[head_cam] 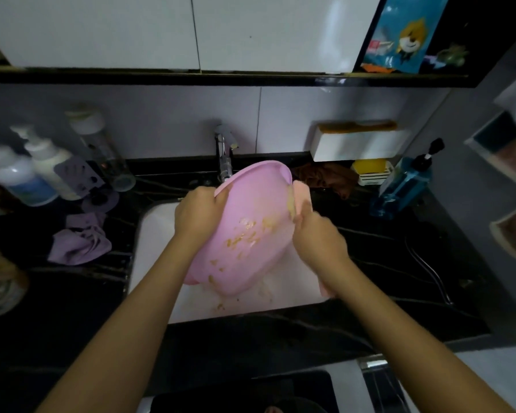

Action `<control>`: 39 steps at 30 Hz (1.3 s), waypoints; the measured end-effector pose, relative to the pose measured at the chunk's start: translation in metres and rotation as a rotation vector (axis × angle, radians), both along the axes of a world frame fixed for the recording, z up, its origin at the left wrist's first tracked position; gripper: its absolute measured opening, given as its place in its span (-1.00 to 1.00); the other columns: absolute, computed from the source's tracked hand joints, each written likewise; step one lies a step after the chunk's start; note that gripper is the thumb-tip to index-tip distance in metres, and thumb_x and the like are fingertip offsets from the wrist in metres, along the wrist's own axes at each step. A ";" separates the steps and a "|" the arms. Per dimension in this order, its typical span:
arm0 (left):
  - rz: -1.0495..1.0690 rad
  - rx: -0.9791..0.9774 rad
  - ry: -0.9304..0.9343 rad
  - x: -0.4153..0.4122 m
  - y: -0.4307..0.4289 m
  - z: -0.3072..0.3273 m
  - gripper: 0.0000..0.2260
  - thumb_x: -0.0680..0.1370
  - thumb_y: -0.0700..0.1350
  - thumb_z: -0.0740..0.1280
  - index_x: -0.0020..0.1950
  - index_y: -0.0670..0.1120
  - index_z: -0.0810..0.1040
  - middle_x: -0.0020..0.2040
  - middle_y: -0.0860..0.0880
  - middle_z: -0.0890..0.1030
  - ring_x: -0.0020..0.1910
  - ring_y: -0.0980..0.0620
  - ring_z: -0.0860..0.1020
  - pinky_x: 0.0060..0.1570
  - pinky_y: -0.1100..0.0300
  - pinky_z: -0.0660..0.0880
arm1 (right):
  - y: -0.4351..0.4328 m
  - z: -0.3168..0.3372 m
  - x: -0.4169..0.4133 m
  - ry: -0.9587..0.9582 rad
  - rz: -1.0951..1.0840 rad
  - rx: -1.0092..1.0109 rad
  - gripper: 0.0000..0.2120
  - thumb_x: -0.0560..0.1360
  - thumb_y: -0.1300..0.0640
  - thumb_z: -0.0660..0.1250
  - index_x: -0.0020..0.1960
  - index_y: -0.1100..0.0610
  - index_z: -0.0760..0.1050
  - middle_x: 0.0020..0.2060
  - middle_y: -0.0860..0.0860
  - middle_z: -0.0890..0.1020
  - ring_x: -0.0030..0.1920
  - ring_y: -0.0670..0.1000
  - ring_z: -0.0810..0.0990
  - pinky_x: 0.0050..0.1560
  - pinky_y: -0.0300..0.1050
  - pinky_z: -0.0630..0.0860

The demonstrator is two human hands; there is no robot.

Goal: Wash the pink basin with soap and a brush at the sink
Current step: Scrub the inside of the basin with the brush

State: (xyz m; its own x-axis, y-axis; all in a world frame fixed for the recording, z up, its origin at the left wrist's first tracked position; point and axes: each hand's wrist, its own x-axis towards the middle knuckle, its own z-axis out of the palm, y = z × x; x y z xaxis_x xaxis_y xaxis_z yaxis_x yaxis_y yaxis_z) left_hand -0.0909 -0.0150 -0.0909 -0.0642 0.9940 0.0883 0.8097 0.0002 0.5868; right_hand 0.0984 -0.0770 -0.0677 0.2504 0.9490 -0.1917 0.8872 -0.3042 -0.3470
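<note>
The pink basin (245, 234) is tilted on its side over the white sink (152, 251), its outside facing me and smeared with yellowish residue. My left hand (198, 214) grips its upper left rim. My right hand (316, 236) holds a light pink brush or scrubber (303, 195) against the basin's right edge; a second pale pink end shows under my wrist. The faucet (224, 156) stands just behind the basin. Yellowish bits lie on the sink floor below the basin.
White pump bottles (27, 171) and a clear bottle (102, 147) stand at the left on the black counter (370, 263). A purple cloth (78, 242) lies left of the sink. At the right are a blue pump bottle (405, 186), a brown rag (328, 177), and a yellow sponge (370, 168).
</note>
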 end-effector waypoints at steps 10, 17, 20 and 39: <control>0.013 0.028 0.000 -0.003 -0.006 -0.003 -0.55 0.61 0.05 0.16 -0.47 -0.03 0.25 -0.48 0.00 0.36 -0.44 -0.03 0.36 -0.42 0.16 0.21 | 0.027 0.002 0.019 0.203 -0.078 -0.100 -0.59 0.61 0.02 0.02 0.34 0.21 0.37 0.18 0.24 0.52 0.15 0.24 0.52 0.01 -0.02 0.40; -0.009 0.017 0.015 0.004 0.000 -0.001 -0.57 0.61 0.05 0.16 -0.45 -0.03 0.27 -0.46 0.01 0.38 -0.34 -0.11 0.43 -0.34 0.14 0.27 | 0.037 0.004 0.002 0.196 0.082 0.021 -0.56 0.63 -0.01 -0.03 0.47 0.08 0.23 0.13 0.19 0.56 0.11 0.22 0.53 0.00 0.01 0.45; -0.017 0.027 0.002 0.006 0.001 -0.001 -0.57 0.60 0.05 0.17 -0.46 -0.02 0.28 -0.46 0.02 0.39 -0.35 -0.10 0.43 -0.36 0.15 0.25 | 0.040 0.005 0.022 0.244 -0.161 -0.060 -0.55 0.62 -0.02 0.00 0.37 0.21 0.35 0.22 0.22 0.51 0.18 0.22 0.51 0.12 0.02 0.43; -0.016 -0.003 -0.014 -0.011 0.016 -0.007 -0.54 0.59 0.11 0.17 -0.47 -0.05 0.29 -0.47 0.00 0.36 -0.32 -0.15 0.43 -0.31 0.15 0.26 | -0.013 -0.028 -0.017 0.166 -0.083 0.179 -0.50 0.64 0.00 -0.03 0.55 -0.10 -0.08 -0.25 0.16 0.54 -0.21 0.20 0.56 -0.27 -0.05 0.37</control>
